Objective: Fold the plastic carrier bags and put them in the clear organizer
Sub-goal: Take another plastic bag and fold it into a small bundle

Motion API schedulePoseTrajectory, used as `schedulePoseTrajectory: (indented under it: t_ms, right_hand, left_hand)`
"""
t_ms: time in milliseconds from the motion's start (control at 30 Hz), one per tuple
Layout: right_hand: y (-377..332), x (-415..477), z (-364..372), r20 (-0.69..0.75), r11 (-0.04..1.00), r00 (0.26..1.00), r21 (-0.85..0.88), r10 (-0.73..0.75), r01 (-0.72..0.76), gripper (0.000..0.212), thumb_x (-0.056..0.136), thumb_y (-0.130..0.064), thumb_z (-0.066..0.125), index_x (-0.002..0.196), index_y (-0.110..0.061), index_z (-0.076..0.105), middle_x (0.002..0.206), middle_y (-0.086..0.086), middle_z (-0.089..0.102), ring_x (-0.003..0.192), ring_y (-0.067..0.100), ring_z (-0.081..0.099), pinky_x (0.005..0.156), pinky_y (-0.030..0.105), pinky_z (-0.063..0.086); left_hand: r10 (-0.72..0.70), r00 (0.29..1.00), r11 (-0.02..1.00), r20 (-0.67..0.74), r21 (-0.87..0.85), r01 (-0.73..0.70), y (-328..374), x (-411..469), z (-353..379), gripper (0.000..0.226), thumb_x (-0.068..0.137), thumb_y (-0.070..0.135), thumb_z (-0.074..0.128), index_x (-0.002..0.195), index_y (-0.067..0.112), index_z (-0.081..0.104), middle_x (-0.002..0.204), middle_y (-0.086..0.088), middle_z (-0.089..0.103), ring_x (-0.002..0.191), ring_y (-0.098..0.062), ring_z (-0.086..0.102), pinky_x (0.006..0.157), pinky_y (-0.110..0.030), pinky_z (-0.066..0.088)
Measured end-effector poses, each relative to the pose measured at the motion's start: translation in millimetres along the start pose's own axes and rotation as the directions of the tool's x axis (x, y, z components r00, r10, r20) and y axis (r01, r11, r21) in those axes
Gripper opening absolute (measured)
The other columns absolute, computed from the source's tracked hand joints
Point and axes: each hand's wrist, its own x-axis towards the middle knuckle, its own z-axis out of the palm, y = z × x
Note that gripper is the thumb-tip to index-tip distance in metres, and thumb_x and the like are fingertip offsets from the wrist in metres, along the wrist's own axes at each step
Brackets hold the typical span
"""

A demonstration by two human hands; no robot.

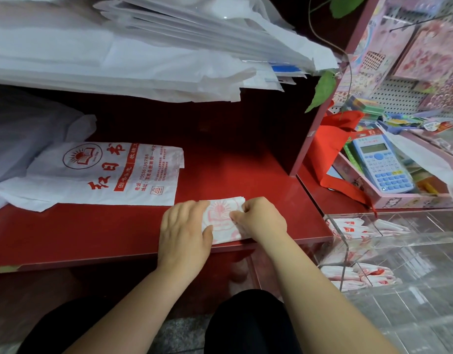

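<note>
Two hands meet on a folded carrier bag [221, 217] at the front edge of the red shelf [246, 175]; we see the left hand [184, 233] pressing flat, the right hand [258, 218] pinching it. The clear organizer [424, 239] stands beside.

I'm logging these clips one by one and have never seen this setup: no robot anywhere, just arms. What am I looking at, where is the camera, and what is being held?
There is no machine here: a person works with bare hands, and the single picture comes from a camera worn on their head, looking down. The left hand presses flat on a small folded bag lying on the red shelf, while the right hand pinches its right edge. Behind them lies a flat printed bag, not yet folded. To the right stands the clear organizer, with folded bags already in its compartments. A calculator lies further back.
</note>
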Motion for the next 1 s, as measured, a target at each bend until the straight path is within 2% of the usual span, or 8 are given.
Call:
schedulePoseTrajectory:
  t_ms: [167,333,467,600,700,833,900,1000]
  right_hand:
    - [-3,2,2,0.035,1.000,0.999,-0.015,-0.012,0.013,0.031,0.084,-0.030,0.057,0.061,-0.019,0.040,0.069,-0.004,0.050,0.073,0.020,0.049,0.065,0.024,0.035]
    - [2,-9,7,-0.162,0.997,0.984,0.000,-0.072,0.073,0.029,0.086,-0.025,0.056,0.108,-0.012,0.043,0.102,0.003,0.056,0.088,0.026,0.056,0.067,0.027,0.034]
    - [20,-9,23,-0.501,0.858,0.712,-0.142,-0.492,0.493,0.029,0.076,-0.014,0.049,0.101,-0.004,0.060,0.111,0.014,0.060,0.095,0.031,0.059,0.078,0.030,0.044]
    - [33,-10,32,-0.172,0.718,0.699,-0.237,-0.694,0.655,0.045,0.084,-0.020,0.032,0.115,-0.006,0.061,0.121,0.013,0.061,0.113,0.025,0.058,0.097,0.045,0.043]
    - [35,-10,23,0.013,0.751,0.778,-0.251,-0.628,0.610,0.078,0.079,-0.044,0.002,0.137,-0.011,0.042,0.145,0.004,0.038,0.137,0.017,0.031,0.109,0.026,0.005]
    - [34,-13,21,0.042,0.781,0.813,-0.251,-0.581,0.571,0.088,0.072,-0.053,-0.008,0.143,-0.017,0.031,0.152,-0.003,0.023,0.142,0.010,0.013,0.108,0.018,-0.005]
    - [31,-17,19,0.078,0.815,0.842,-0.218,-0.534,0.537,0.082,0.076,-0.057,0.001,0.144,-0.018,0.029,0.153,-0.005,0.020,0.142,0.008,0.008,0.111,0.021,-0.004]
    - [33,-26,15,0.154,0.823,0.842,-0.183,-0.516,0.538,0.103,0.061,-0.074,0.005,0.146,-0.017,0.023,0.155,-0.006,0.012,0.142,0.006,0.003,0.112,0.025,-0.007]
  left_hand:
    - [0.142,0.907,0.975,0.396,0.103,-0.198,3,14,-7,0.059,0.092,0.014,0.022,0.149,0.016,0.007,0.156,0.001,0.000,0.141,-0.008,-0.012,0.110,-0.027,-0.014]
    - [0.052,0.851,0.977,0.522,0.151,-0.153,4,19,-6,0.056,0.098,0.024,0.019,0.149,0.020,-0.003,0.156,0.005,-0.007,0.141,-0.005,-0.011,0.112,-0.027,-0.010]
    - [0.013,0.848,0.962,0.530,0.224,-0.154,6,19,-3,0.057,0.096,0.031,0.012,0.148,0.019,-0.005,0.156,0.004,-0.009,0.142,-0.006,-0.011,0.113,-0.029,-0.010]
    - [-0.010,0.850,0.959,0.526,0.245,-0.140,1,16,-4,0.066,0.085,0.034,-0.003,0.148,0.017,-0.008,0.156,0.004,-0.012,0.141,-0.006,-0.013,0.112,-0.029,-0.011]
    - [0.020,0.856,0.959,0.516,0.233,-0.163,-6,11,-11,0.082,0.069,0.039,-0.015,0.148,0.018,-0.009,0.155,0.005,-0.014,0.140,-0.004,-0.015,0.111,-0.028,-0.012]
    - [0.078,0.841,0.955,0.535,0.204,-0.218,-15,5,-18,0.121,0.042,0.078,-0.032,0.146,0.022,-0.010,0.146,0.014,-0.019,0.128,0.004,-0.020,0.107,-0.023,-0.016]
    - [0.177,0.837,0.922,0.518,0.210,-0.325,-20,3,-22,0.124,0.051,0.088,-0.021,0.146,0.015,0.011,0.150,0.005,0.005,0.137,-0.002,0.007,0.109,-0.025,-0.011]
    - [0.253,0.863,0.920,0.438,0.168,-0.355,-27,-4,-22,0.075,0.071,0.066,0.031,0.115,0.013,0.062,0.116,-0.004,0.065,0.109,-0.018,0.060,0.100,-0.035,0.021]
